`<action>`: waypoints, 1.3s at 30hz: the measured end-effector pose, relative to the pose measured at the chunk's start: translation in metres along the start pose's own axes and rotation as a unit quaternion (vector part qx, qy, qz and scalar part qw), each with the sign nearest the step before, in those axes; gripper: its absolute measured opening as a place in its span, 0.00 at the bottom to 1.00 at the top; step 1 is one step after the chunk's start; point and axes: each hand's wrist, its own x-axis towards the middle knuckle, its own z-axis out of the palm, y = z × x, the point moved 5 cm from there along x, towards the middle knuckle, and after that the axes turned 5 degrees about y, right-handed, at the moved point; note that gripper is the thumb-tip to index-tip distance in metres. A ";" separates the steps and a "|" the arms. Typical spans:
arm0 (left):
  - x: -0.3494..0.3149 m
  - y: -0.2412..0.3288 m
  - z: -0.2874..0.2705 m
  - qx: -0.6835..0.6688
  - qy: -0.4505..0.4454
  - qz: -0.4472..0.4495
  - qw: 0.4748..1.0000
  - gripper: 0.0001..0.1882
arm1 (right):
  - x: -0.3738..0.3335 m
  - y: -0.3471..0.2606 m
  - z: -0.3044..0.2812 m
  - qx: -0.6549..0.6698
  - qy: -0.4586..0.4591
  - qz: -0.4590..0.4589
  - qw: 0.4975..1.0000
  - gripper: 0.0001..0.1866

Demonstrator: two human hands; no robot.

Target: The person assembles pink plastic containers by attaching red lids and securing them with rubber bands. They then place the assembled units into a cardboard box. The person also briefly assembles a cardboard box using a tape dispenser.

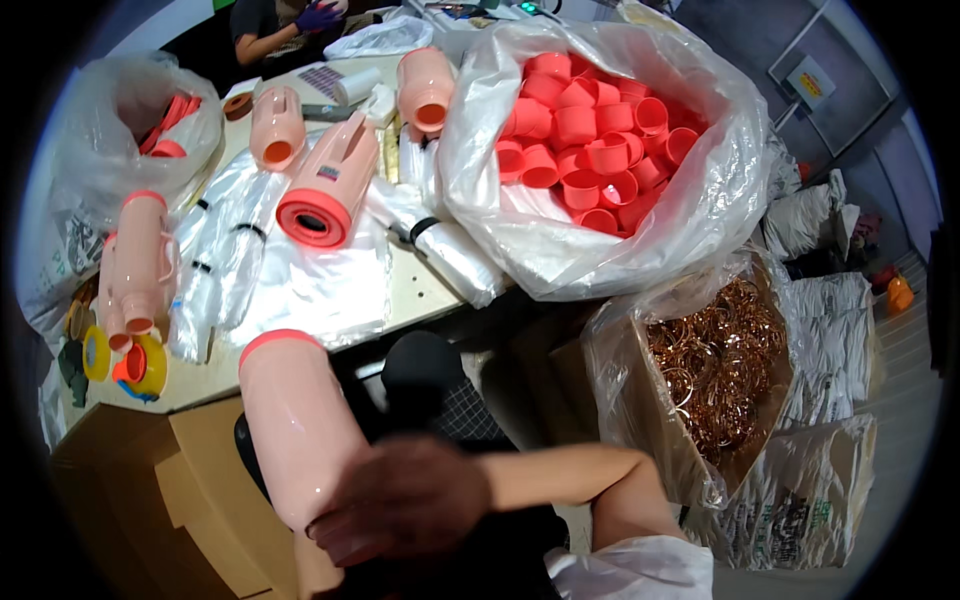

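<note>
A pink thermos flask body [300, 420] with a red rim lies tilted in front of me, its rimmed end toward the table. My right hand [415, 495] is at its near end and smeared by motion, so its grip does not show. Of my left side only a bit of forearm [315, 570] appears below the flask body; that hand is hidden. On the table beyond, another pink flask [335, 180] with a handle and red base lies on clear plastic sleeves [310, 290].
More pink flasks [425, 90] stand on the white table [400, 290]. A large plastic bag [600, 265] holds red cups [590, 125]; a lined carton holds copper-coloured rings [725, 370]. Tape rolls [95, 352] sit at the left, above an opened cardboard box [215, 480]. Another person's gloved hand [318, 15] is at the far side.
</note>
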 end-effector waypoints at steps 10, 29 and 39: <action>0.025 0.002 0.005 -0.162 0.056 0.007 0.985 0.28 | -0.052 0.256 -0.405 -0.742 -0.244 0.480 0.398 0.13; 0.001 0.092 -0.046 0.052 0.086 0.134 0.986 0.29 | -0.116 0.073 0.039 0.030 -0.133 0.447 0.884 0.47; 0.036 0.080 0.050 0.430 -0.157 0.292 0.840 0.05 | -0.085 0.126 -0.028 0.248 -0.009 0.515 0.820 0.34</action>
